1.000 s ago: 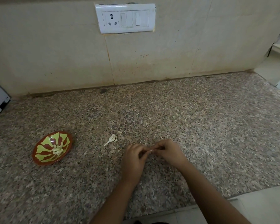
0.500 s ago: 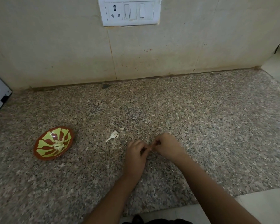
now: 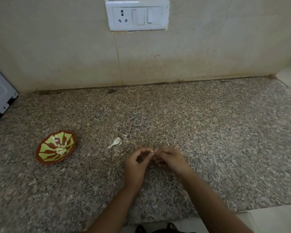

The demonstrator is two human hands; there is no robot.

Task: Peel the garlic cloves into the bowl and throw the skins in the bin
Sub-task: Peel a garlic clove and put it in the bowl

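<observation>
Just right of the patterned bowl (image 3: 47,147), the left hand (image 3: 134,163) and right hand (image 3: 170,159) pinch a small garlic clove (image 3: 151,151) between curled fingertips above the granite surface (image 3: 225,140). Peeled cloves (image 3: 61,147) lie in the bowl. A pale garlic piece (image 3: 115,142) lies between the bowl and the hands. A socket plate (image 3: 137,15) hangs on the wall beyond the bowl.

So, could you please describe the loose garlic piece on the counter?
Find the speckled granite counter below the wall socket. Right of the red-and-green bowl lies the garlic piece, white with a thin tail, larger than the tiny flake behind it.
</observation>
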